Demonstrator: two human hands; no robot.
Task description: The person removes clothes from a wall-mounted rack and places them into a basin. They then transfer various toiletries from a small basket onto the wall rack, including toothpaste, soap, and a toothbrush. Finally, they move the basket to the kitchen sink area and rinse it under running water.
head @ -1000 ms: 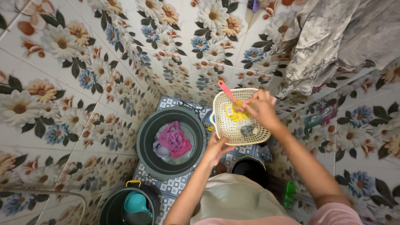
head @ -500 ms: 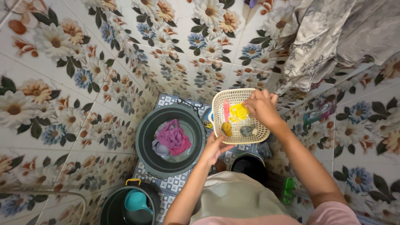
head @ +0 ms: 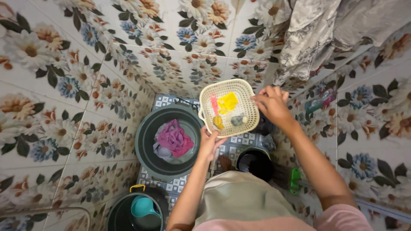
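1. The cream plastic basket (head: 230,108) was held up over the tiled floor (head: 239,143), above and to the right of the grey tub (head: 169,143), which contained pink and lilac clothes (head: 173,141).
2. The left hand (head: 209,143) gripped the basket's lower rim from beneath, fingers closed on the edge.
3. The right hand (head: 272,105) was at the basket's right rim, fingers curled and partly spread; whether it pinched the rim or only touched it could not be told.
4. Contents observed: a pink-handled brush (head: 215,108), a yellow packet (head: 227,102), a small grey lump (head: 237,121).
5. Judgement: the step would be done well by keeping the basket level and supported on both sides, since a tilt toward the tub could spill the loose items.
6. The basket's open face pointed up toward the wearer. The brush's long axis ran roughly top to bottom in the view, handle away, bristle end toward the left hand.
7. A dark bucket (head: 254,164) stood below the basket; a second bucket with a teal scoop (head: 143,207) stood nearer.
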